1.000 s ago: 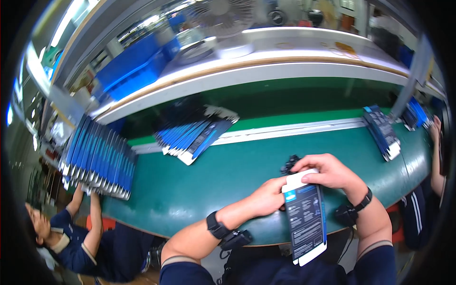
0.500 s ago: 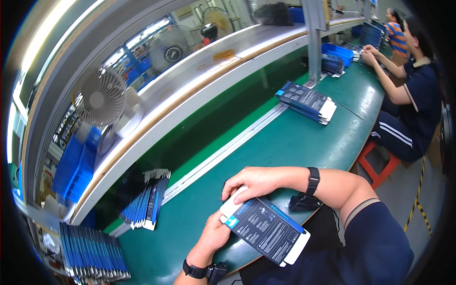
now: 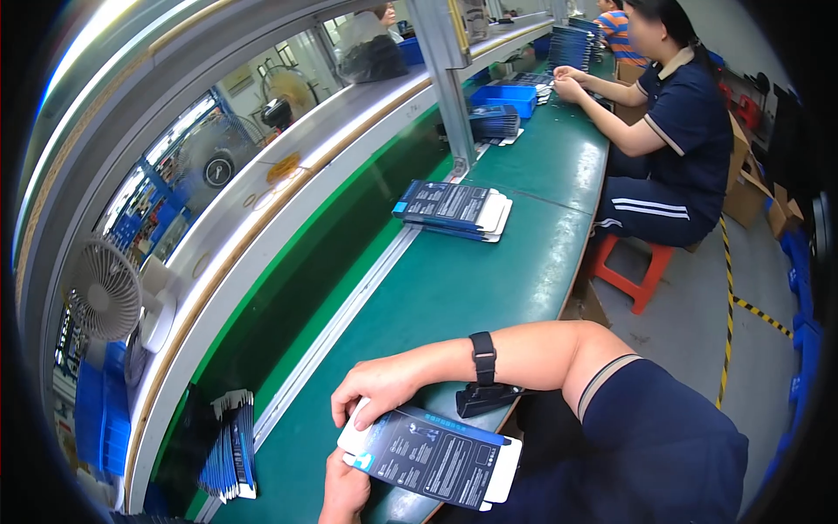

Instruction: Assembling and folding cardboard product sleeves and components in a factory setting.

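Bench (image 3: 384, 325) in green, stack of dark cartons (image 3: 447, 206) on top, blue-black carton (image 3: 434, 459) above the near edge, right hand (image 3: 381, 389) with fingers (image 3: 341, 408) clamped on its white flap (image 3: 352, 437), left hand (image 3: 346, 486) at its corner, grip impossible to tell.

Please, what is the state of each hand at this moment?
Left hand: closed on a rectangular black-and-blue cardboard box, fingers partly hidden.
Right hand: closed on the same box's white end flap, thumb on top.
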Motion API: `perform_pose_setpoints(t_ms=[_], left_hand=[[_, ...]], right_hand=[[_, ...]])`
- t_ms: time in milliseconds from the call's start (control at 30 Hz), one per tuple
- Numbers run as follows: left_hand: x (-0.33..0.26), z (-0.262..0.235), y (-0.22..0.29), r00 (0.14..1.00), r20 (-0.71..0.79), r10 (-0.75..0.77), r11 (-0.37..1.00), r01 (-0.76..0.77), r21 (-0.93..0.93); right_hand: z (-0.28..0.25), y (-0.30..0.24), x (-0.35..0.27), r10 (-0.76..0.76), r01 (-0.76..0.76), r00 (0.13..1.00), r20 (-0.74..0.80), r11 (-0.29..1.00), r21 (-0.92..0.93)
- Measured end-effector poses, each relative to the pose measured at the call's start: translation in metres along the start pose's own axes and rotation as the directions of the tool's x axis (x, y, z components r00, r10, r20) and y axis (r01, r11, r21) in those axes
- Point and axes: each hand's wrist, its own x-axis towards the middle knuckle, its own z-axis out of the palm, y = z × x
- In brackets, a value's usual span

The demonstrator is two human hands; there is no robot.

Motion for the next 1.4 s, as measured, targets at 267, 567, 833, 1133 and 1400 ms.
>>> perform_pose_setpoints(t_ms=[267, 567, 833, 1133, 1400], left_hand=[[0.004, -0.006, -0.017, 0.999, 0.043, 0.021, 1.0, -0.021, 0.008], [0.001, -0.006, -0.011, 0.999, 0.046, 0.006, 0.999, -0.007, 0.036], [0.002, -0.006, -0.013, 0.999, 0.048, -0.005, 1.0, 0.003, 0.028], [-0.006, -0.005, 0.004, 0.989, 0.102, 0.103, 0.954, -0.127, 0.273], [0.0, -0.004, -0.005, 0.998, 0.065, 0.011, 0.993, -0.019, 0.114]], right_hand=[[-0.003, -0.004, -0.002, 0.009, -0.009, 1.0, 0.018, 1.0, -0.004], [-0.001, -0.005, -0.001, 0.002, -0.002, 1.0, 0.026, 1.0, -0.003], [0.0, -0.003, -0.004, 0.023, -0.023, 1.0, 0.018, 1.0, 0.013], [0.0, -0.001, 0.0, -0.012, 0.013, 1.0, 0.023, 1.0, -0.004], [0.0, -0.003, -0.002, -0.002, 0.001, 0.999, 0.036, 1.0, 0.012]])
